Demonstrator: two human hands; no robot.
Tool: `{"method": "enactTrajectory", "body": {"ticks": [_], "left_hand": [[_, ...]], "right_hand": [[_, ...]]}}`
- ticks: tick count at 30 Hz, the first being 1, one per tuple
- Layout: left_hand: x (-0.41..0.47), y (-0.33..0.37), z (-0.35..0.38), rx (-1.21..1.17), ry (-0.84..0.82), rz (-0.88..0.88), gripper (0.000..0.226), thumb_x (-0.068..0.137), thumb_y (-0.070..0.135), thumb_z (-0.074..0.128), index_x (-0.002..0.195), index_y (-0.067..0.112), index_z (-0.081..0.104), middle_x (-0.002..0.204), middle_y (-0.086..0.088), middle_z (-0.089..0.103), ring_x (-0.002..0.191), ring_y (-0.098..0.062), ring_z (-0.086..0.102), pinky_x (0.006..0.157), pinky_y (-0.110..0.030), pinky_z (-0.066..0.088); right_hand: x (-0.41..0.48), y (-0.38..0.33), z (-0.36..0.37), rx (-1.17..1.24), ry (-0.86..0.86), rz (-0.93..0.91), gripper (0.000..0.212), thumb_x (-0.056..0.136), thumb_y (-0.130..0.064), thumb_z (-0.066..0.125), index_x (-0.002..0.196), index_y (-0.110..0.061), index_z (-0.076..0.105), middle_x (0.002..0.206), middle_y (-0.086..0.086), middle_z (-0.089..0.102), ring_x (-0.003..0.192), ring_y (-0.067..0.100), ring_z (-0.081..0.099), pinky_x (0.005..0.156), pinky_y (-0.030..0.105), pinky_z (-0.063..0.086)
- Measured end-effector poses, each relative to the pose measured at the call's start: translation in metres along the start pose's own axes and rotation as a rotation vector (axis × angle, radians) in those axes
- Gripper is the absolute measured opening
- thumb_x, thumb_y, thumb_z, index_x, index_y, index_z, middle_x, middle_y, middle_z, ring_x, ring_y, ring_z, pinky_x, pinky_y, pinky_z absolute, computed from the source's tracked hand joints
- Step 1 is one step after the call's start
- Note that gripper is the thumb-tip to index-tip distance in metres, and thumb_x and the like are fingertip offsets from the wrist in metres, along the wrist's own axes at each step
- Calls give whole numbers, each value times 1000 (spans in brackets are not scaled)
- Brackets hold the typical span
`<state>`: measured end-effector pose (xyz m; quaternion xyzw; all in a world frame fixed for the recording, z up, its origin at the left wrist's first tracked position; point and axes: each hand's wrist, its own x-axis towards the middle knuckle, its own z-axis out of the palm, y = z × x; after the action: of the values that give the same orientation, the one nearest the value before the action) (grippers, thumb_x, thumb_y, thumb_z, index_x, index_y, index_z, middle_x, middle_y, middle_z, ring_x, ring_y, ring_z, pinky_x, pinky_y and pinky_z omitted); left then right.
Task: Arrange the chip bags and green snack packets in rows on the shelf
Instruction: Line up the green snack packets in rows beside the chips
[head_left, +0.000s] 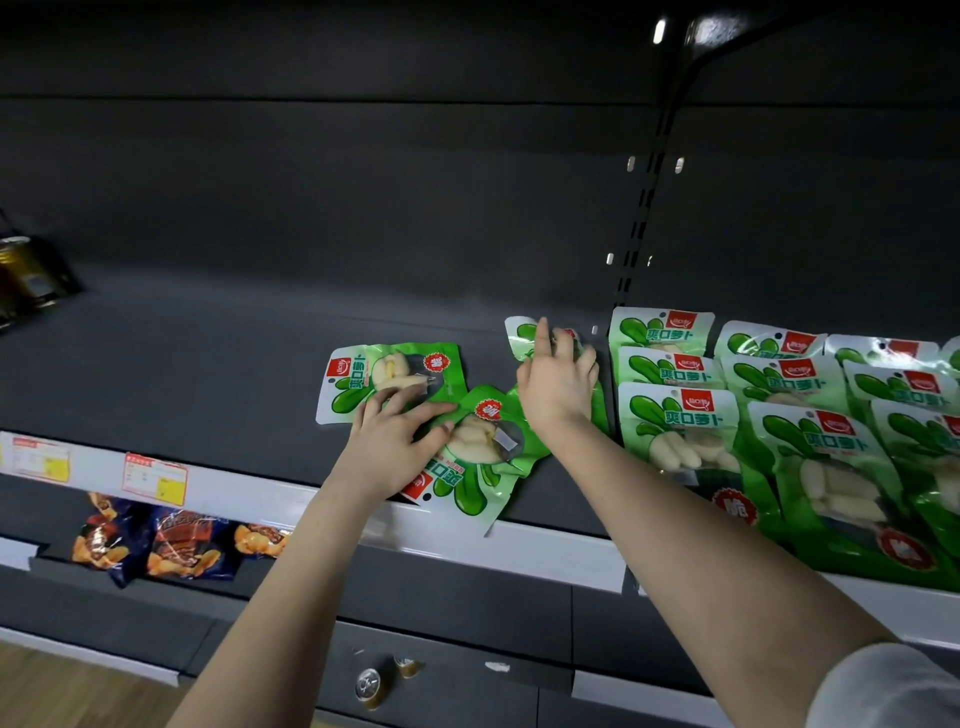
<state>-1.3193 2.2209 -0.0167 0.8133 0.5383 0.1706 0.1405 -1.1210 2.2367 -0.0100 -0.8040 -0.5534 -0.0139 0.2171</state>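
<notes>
Head view: the left hand lies with fingers spread flat on two loose green packets by the shelf's front edge. The right hand, fingers nearly straight and gripping nothing, presses a third packet further back. Each should slide squarely into line with the neat rows at the right

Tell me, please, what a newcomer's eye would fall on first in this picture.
The bright green snack packets stand out first, overlapping in neat rows on the right of the dark shelf. Mid-shelf, the left hand and right hand rest on loose packets. Dark chip bags lie one level below, at left.
</notes>
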Motion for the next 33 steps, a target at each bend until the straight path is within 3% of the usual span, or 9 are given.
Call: {"method": "enactTrajectory", "body": {"ticks": [7,10,15,18,22,25,27,30,33], "left_hand": [[1,-3,2,3,29,11,76,66,71,11,125,47,52,147,12,35,139,-21,19,117,-41,10],[1,-3,2,-20,35,5,77,65,71,12,126,46,52,147,12,35,140,-21,19,117,-40,10],[0,-3,2,-11,28,6,69,72,70,18,127,45,51,148,12,35,139,-22,19,117,-41,10],[0,-3,1,-6,17,4,69,72,69,17,128,46,50,148,12,34,139,-21,18,118,-41,9],[0,-2,1,-8,21,4,73,69,71,15,128,45,50,148,12,34,139,-21,18,117,-40,10],[0,-3,1,-6,16,9,75,68,71,14,128,45,50,148,12,34,139,-21,18,117,-40,9],[0,-3,1,-7,14,7,74,68,71,15,129,45,49,148,12,34,139,-21,18,117,-40,9],[0,-3,2,-1,17,10,74,69,70,14,129,44,49,148,12,34,139,-21,18,117,-40,10],[1,-4,2,-1,13,10,70,71,69,17,128,45,49,148,12,35,139,-20,19,117,-40,10]], "right_hand": [[10,-3,0,-19,160,-18,60,97,-24,45,151,-16,21,153,10,27,136,48,20,112,56,16],[16,-3,3,-23,112,46,61,99,-27,43,152,-16,15,156,11,20,139,48,14,113,55,13],[26,0,13,-62,-51,166,71,100,-43,26,151,-10,-11,159,10,-15,141,48,-10,116,54,-1],[28,-1,14,-92,-105,161,75,99,-47,23,149,-6,-15,156,13,-23,141,45,-16,116,52,-6],[27,0,14,-92,-65,132,74,99,-43,28,150,1,-3,157,21,-10,146,35,-9,117,48,-3],[22,0,11,-80,51,116,63,95,-44,43,143,-5,32,147,20,28,136,37,23,112,47,17],[20,0,8,-101,62,89,48,95,-43,43,131,-11,48,134,13,42,123,32,36,100,44,29],[21,-1,9,-138,1,82,43,98,-40,37,127,-12,52,133,11,44,121,31,39,97,43,32],[25,0,10,-126,-84,78,42,101,-36,32,131,-12,49,136,13,40,125,33,36,106,47,28]]}}
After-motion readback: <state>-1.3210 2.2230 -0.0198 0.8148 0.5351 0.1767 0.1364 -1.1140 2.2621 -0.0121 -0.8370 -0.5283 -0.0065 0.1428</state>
